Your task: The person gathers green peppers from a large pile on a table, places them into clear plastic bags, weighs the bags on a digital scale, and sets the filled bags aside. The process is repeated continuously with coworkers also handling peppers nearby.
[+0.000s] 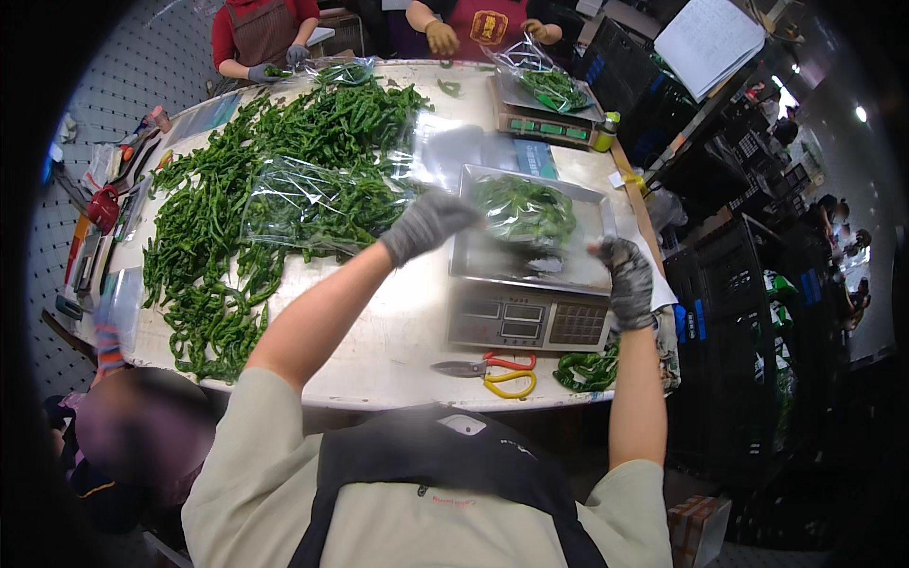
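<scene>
My left hand (433,221), in a grey glove, is at the left edge of a digital scale's metal pan (589,213); its fingertips are blurred, and whether they grip anything does not show. A clear plastic bag of green peppers (529,209) rests on the pan. By the pan's right side is my right hand (626,280), in a patterned grey glove, with its fingers partly curled. A large heap of long green peppers (206,206) covers the left part of the table (355,355). Another clear bag (305,206) lies over this heap.
Scissors with red and yellow handles (508,373) lie before the scale, beside a few peppers (586,369). A second scale (543,128) bears another bag. Two people in gloves work across the table, another is at the left. Black crates (738,312) stand at the right.
</scene>
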### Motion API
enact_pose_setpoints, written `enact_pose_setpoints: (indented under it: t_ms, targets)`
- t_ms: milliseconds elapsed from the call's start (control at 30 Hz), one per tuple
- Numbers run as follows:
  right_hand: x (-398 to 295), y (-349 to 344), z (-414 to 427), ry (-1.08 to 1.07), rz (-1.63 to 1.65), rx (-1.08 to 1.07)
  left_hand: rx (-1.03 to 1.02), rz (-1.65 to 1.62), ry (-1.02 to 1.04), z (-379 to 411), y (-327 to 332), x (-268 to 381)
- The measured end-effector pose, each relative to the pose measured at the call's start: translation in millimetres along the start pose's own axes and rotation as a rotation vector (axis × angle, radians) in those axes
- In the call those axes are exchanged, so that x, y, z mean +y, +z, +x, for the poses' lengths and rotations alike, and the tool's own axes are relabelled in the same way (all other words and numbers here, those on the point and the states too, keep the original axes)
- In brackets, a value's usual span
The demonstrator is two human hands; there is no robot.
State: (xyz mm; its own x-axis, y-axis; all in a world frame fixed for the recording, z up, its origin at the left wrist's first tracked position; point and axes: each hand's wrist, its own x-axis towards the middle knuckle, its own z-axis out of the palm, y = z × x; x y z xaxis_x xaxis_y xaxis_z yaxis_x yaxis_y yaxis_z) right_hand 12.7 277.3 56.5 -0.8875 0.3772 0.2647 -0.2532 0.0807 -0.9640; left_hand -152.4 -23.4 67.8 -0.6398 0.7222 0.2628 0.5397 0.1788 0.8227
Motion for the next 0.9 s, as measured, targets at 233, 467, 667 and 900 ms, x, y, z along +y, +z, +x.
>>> enact_pose_setpoints:
  t_ms: [233, 467, 667, 900]
  targets:
    - [43.0, 34.9, -64.1, 0.294, -0.129, 0.277, 0.176, -0.359, -0.314, -67.8, 62.3, -25.4]
    - [71.7, 34.4, -29.7, 0.030, -1.280, 0.175, 0.399, -0.239, -0.452, -48.2, 74.8, -14.5]
    - [74.7, 28.7, -30.8, 0.291, -1.168, 0.103, 0.143, 0.079, -0.593, -38.5, 66.0, -22.3]
    - [73.8, 29.5, -35.8, 0.214, -1.132, 0.139, 0.447, 0.403, 0.445, -15.7, 69.0, 17.2]
